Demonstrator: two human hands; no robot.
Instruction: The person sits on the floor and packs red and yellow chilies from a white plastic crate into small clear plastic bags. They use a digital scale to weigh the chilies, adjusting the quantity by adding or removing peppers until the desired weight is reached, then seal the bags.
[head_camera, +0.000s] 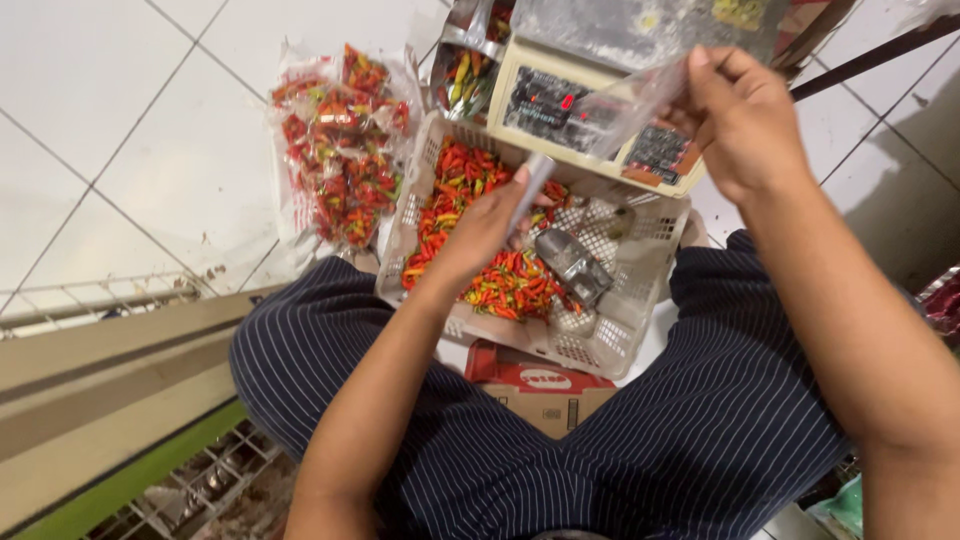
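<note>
Clear plastic bag (625, 105), thin and crinkled, is pinched between left hand (490, 225) and right hand (745, 120) fingers over perforated basket (640, 300) of glossy chilies (505, 285).

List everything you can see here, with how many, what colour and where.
chillies: a heap, red, orange and green, in the basket
basket: one, white, on the floor before the knees
scoop: one, grey metal, in the basket
scale: one, cream with dark panels, behind the basket
bags of chillies: a pile, clear plastic, on the floor left of the basket
metal bowl: one, silver, holding chillies, left of the scale
box: one, red and brown, between the knees
floor: white tiles
plastic bag: one, clear, empty, held between both hands
left hand: pinches the bag's lower end
right hand: holds the bag's upper end
</note>
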